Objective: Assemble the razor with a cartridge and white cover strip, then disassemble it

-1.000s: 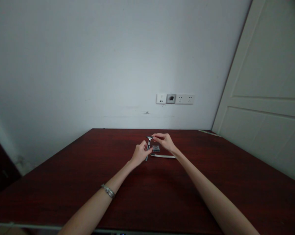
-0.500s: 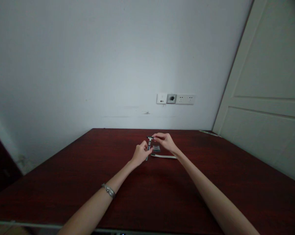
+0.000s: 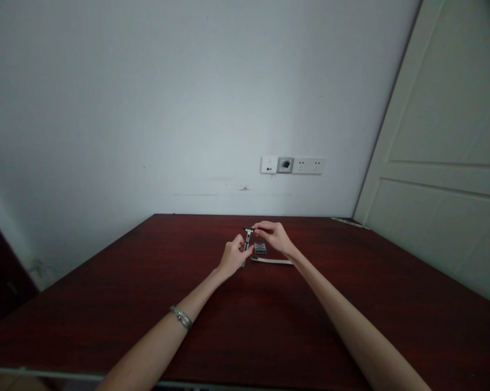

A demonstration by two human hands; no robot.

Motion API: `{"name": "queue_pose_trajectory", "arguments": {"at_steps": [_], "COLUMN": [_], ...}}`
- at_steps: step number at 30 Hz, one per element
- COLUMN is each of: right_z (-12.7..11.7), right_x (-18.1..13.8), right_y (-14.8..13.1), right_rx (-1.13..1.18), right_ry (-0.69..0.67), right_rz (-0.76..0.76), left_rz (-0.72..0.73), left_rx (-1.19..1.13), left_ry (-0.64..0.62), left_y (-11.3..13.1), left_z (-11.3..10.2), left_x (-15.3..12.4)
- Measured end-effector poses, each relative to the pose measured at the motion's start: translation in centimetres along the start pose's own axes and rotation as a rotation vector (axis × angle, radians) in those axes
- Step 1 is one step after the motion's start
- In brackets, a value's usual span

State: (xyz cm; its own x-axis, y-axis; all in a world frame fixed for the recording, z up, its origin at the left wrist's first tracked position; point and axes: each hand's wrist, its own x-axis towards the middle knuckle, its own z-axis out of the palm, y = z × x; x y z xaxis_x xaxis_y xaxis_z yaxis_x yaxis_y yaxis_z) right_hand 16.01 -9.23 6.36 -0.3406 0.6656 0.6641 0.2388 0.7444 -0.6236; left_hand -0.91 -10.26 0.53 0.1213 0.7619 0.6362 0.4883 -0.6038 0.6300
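Head: both grips closed on razor (image 3: 247, 241); blade case (image 3: 260, 248), white strip (image 3: 271, 261) just beside.

Both forearms are seen bare, no sleeves anywhere in view. A thin silvery bracelet (image 3: 181, 317) is worn on the left wrist, looks like metal links. Nothing is worn on the right wrist. No rings can be made out on the left hand (image 3: 231, 257) or right hand (image 3: 275, 237), too small to tell.

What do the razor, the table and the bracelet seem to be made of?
Razor: probably metal, silvery glints on handle and head. Table: dark red-brown wood or veneer, faint grain, low sheen. Bracelet on the left wrist: silvery, likely metal links.
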Motion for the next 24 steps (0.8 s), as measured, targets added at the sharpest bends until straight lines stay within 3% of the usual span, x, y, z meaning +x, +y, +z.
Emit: {"name": "queue_pose_trajectory", "arguments": {"at_steps": [12, 24], "right_z": [0.3, 0.2], "right_x": [0.1, 0.0], "right_y": [0.5, 1.0], "right_rx": [0.109, 0.246], "right_ry": [0.029, 0.087], "right_rz": [0.070, 0.272], "left_rz": [0.068, 0.046], "left_rx": [0.003, 0.049], "left_ry": [0.032, 0.043], "left_y": [-0.4, -1.0], "left_z": [-0.1, -0.2], "left_x": [0.2, 0.5]}}
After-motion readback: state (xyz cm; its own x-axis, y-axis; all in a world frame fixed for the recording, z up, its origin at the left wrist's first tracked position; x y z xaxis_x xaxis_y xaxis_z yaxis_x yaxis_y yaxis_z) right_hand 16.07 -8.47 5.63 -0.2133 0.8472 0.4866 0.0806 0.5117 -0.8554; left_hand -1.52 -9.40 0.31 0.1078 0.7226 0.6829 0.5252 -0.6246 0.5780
